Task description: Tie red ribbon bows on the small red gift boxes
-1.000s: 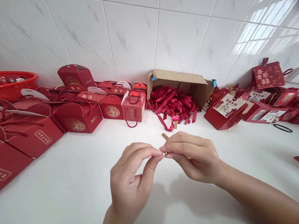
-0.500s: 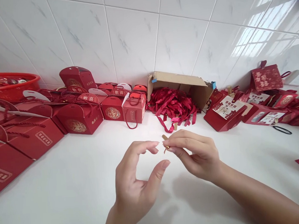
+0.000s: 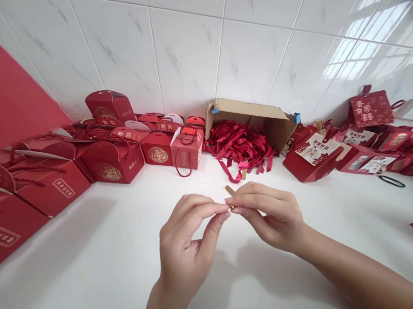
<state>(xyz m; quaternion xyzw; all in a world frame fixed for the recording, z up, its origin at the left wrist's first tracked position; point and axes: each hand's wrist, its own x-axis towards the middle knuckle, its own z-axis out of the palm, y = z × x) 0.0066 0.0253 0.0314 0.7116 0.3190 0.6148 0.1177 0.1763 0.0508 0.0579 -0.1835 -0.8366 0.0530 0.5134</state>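
Observation:
My right hand (image 3: pixel 269 213) pinches a narrow gold strip (image 3: pixel 229 190), whose rounded end pokes out past the fingers at the back. A tiny shiny gold piece (image 3: pixel 232 207) shows between the fingertips of both hands. It is too small to make out fully. My left hand (image 3: pixel 189 239) is closed in a pinch at that piece, thumb and index finger pressed together. Both hands hover above the white table (image 3: pixel 129 262). Beyond them, a heap of dark red ribbons (image 3: pixel 240 140) spills from a cardboard box (image 3: pixel 249 106) lying on its side.
Red gift boxes with rope handles (image 3: pixel 114 162) line the left and back. Red boxes with white cards (image 3: pixel 313 155) stand at the right, near a black elastic band (image 3: pixel 392 181). A large blurred red sheet (image 3: pixel 10 92) covers the upper left. White tiles (image 3: pixel 186 53) form the wall.
My left thumb and index finger have closed from an open curve onto the gold piece at my right fingertips. The red sheet has come into view at upper left, covering the red basin.

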